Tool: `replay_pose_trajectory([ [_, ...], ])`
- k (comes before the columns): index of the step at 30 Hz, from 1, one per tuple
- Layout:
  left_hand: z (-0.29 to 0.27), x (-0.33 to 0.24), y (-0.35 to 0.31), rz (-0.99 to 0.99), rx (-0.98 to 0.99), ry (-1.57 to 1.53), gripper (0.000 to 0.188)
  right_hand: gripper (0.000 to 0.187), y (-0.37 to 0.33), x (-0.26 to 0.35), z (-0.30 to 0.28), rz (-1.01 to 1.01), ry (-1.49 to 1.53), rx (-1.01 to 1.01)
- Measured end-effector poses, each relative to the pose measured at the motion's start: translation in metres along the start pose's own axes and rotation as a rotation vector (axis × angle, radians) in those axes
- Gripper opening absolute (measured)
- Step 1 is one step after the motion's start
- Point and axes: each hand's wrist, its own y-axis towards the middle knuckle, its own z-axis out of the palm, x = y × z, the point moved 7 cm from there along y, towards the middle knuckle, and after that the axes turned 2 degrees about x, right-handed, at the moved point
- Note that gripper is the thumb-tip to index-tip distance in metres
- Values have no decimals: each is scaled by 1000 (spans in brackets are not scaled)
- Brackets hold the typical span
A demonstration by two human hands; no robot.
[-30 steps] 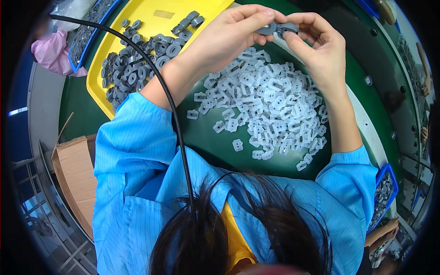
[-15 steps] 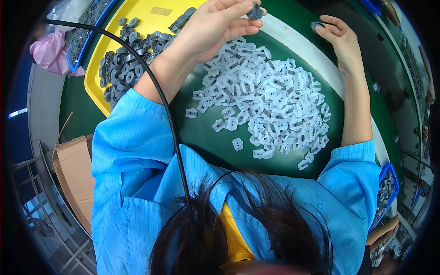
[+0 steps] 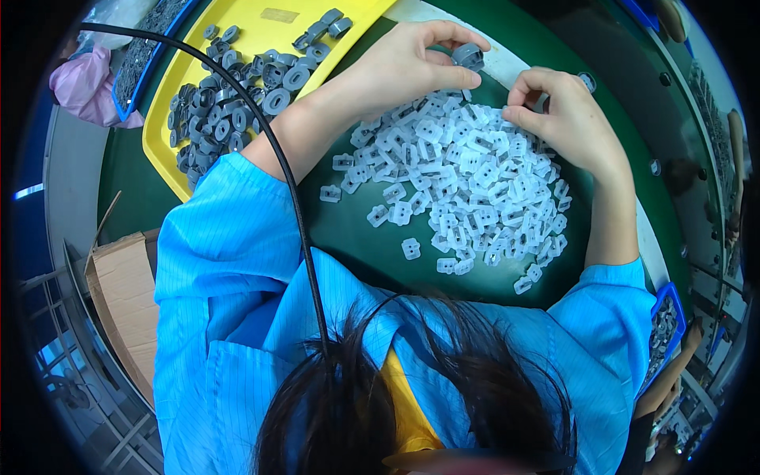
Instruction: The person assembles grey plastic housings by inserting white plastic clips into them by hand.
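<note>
My left hand (image 3: 431, 62) is closed on a grey round plastic part (image 3: 469, 57), held between thumb and fingers over the far edge of the pile. My right hand (image 3: 568, 119) reaches in from the right to the far right edge of a heap of small translucent white plastic pieces (image 3: 475, 182). Its thumb and index finger are pinched together there; whatever sits between them is hidden. Just beyond the right knuckles, a round part with a pale centre (image 3: 587, 81) lies on the green belt.
A yellow tray (image 3: 162, 119) at left holds many grey round parts (image 3: 214, 119). Black cable (image 3: 261, 131) crosses the view. Blue bins stand far left and at right (image 3: 673, 305). Spaced parts (image 3: 655, 167) lie on the belt beyond a white strip (image 3: 645, 237). A cardboard box (image 3: 123, 309) is at left.
My right hand has let go of its round part and come nearer and leftward to the white heap. My left hand moved slightly right and nearer, still holding its grey part. Belt parts shifted nearer.
</note>
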Motion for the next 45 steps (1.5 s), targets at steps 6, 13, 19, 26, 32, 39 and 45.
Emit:
replay_pose_trajectory([
  [6,5,-4,2,41,-47,16,37,9,7,-11,-14,54,849,-108],
  [13,7,-2,-1,12,-43,-136,33,21,9,5,-4,-18,564,-347],
  [19,10,-5,-3,35,-99,31,35,25,8,5,-6,18,436,-394],
  [26,9,-8,-3,46,-103,-76,38,24,7,-7,-18,66,398,-355],
  [32,9,-10,1,2,-54,-635,37,14,9,1,-7,-106,712,-507],
  [39,12,-10,-5,-15,4,-598,39,17,0,17,-19,-137,263,-552],
  [45,15,-15,-4,36,169,-514,43,17,3,15,-21,-150,357,-471],
])
